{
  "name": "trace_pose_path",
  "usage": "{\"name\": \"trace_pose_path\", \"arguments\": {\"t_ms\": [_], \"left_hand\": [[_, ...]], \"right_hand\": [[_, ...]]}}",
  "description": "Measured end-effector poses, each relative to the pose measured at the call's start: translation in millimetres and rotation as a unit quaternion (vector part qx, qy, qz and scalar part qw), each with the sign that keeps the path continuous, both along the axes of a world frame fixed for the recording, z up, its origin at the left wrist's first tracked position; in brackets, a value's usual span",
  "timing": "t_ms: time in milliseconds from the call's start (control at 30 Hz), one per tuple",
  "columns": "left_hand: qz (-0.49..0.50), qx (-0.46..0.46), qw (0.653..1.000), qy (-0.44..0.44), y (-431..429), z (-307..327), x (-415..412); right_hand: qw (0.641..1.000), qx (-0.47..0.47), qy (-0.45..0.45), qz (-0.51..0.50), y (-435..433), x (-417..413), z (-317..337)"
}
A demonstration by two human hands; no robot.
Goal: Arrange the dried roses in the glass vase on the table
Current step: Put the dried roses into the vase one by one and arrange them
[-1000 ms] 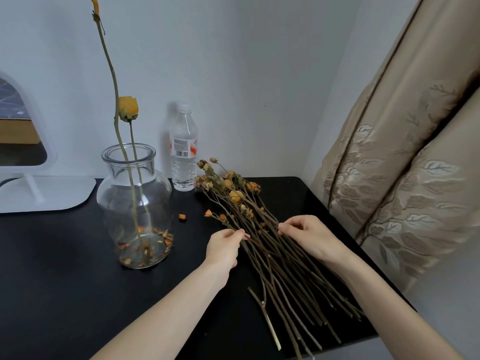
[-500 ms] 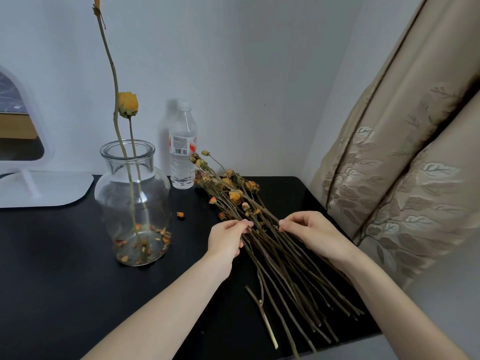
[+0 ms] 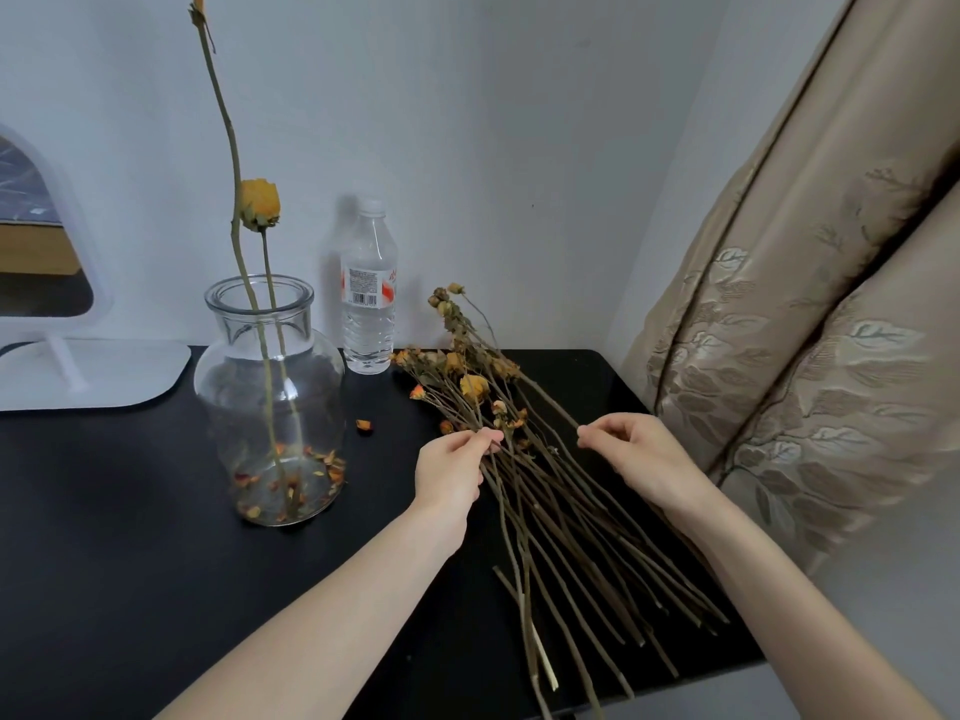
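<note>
A clear glass vase (image 3: 270,376) stands on the black table (image 3: 119,537), left of centre, with two dried roses (image 3: 258,204) upright in it and loose petals at its bottom. A bundle of dried roses (image 3: 540,506) lies fanned on the table to the right, heads pointing toward the wall. My left hand (image 3: 452,472) pinches a stem or two at the bundle's left side, and those stems are raised at the head end. My right hand (image 3: 636,457) hovers over the bundle's right side, fingers curled with the fingertips apart, holding nothing I can see.
A plastic water bottle (image 3: 369,298) stands by the wall behind the roses. A white mirror stand (image 3: 88,371) sits at the back left. A loose petal (image 3: 364,426) lies beside the vase. A beige curtain (image 3: 810,314) hangs close on the right, at the table's edge.
My left hand has lifted the pinched stems, so some rose heads now rise off the table. My right hand has come up off the bundle.
</note>
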State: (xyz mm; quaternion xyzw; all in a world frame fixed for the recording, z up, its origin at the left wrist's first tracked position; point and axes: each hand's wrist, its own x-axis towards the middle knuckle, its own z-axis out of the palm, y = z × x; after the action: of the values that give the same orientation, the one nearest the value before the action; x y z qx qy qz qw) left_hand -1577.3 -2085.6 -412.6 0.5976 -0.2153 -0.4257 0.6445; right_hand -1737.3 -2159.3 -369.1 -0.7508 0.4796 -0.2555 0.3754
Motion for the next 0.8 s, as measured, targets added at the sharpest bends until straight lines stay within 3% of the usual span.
{"name": "trace_pose_path", "arguments": {"t_ms": [200,800], "left_hand": [[0.011,-0.011,1.0,0.015,0.4,0.1,0.4],[0.065,-0.064,0.993,0.081,-0.8,3.1,4.4]], "right_hand": [[0.999,-0.011,0.036,-0.007,-1.7,2.2,1.7],[0.999,-0.013,0.033,-0.04,1.0,1.0,3.2]]}}
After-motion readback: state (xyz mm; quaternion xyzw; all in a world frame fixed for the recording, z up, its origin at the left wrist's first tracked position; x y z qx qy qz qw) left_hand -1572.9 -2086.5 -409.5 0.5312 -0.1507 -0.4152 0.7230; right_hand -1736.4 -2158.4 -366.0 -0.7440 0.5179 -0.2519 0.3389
